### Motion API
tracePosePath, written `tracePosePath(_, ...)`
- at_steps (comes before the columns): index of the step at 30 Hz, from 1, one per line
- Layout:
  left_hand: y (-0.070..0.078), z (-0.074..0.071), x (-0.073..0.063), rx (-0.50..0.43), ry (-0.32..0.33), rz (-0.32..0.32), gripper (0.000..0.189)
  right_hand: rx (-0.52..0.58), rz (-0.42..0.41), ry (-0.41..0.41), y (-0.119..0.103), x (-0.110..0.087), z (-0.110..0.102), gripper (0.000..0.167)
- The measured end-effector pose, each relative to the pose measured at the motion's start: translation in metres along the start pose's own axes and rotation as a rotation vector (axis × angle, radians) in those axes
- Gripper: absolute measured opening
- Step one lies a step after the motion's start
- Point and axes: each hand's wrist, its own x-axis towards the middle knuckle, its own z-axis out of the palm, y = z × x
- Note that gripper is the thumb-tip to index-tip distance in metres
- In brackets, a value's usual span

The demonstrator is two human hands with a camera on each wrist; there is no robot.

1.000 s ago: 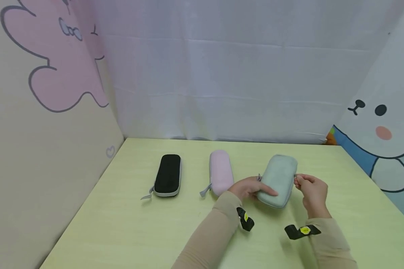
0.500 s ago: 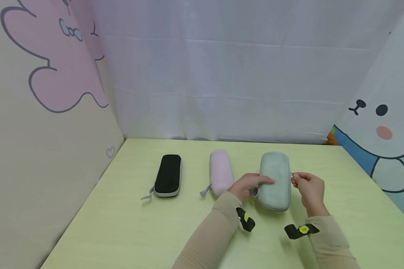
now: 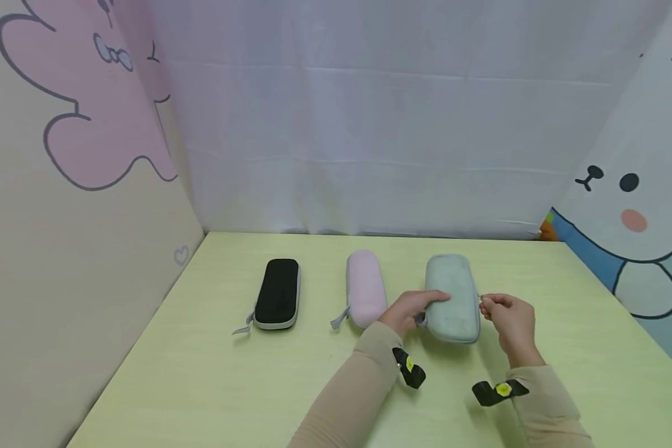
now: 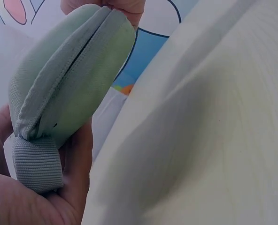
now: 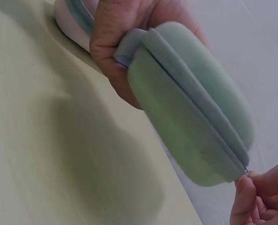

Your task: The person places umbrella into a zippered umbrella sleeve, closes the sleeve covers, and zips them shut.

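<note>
A pale green zip case (image 3: pixel 456 314) is held above the table by my left hand (image 3: pixel 411 309), whose thumb lies on its upper face while the fingers support it from below. At the left-hand end, a grey fabric loop (image 4: pixel 38 164) sticks out beside the palm. Along the case's side runs the zip (image 4: pixel 64 70), showing a narrow dark line; how far it is undone I cannot tell. My right hand (image 3: pixel 512 320) pinches the small metal zip pull (image 5: pixel 246 171) between thumb and forefinger at the right side. The right fingertips hide most of the pull.
Left of the green case, a pink case (image 3: pixel 366 289) lies on the yellow table (image 3: pixel 213 386). Further left lies a black case (image 3: pixel 278 292) with grey edging. Printed panels flank the table, and a white cloth (image 3: pixel 369 149) hangs behind it.
The green case has turned from leaning right to leaning slightly left, and has shifted a little left. My right hand has followed it left, keeping its pinch on the zip pull.
</note>
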Motion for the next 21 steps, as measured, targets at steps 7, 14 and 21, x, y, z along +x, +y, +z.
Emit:
tracePosePath(7,-0.0006,0.0013,0.0016,-0.021,0.045,0.011,0.038,-0.022,-0.01,-0.011,0.0024,-0.0031,0.0004,0.02)
tracePosePath(14,-0.0015,0.0022,0.0021,-0.075,0.098,0.004,0.042,-0.039,-0.011,-0.028,0.004,-0.0051,0.0002,0.022)
tracePosePath(21,-0.0006,0.0005,0.0012,-0.092,0.121,-0.015,0.057,-0.039,-0.008,-0.021,0.0062,-0.0076,0.0008,0.021)
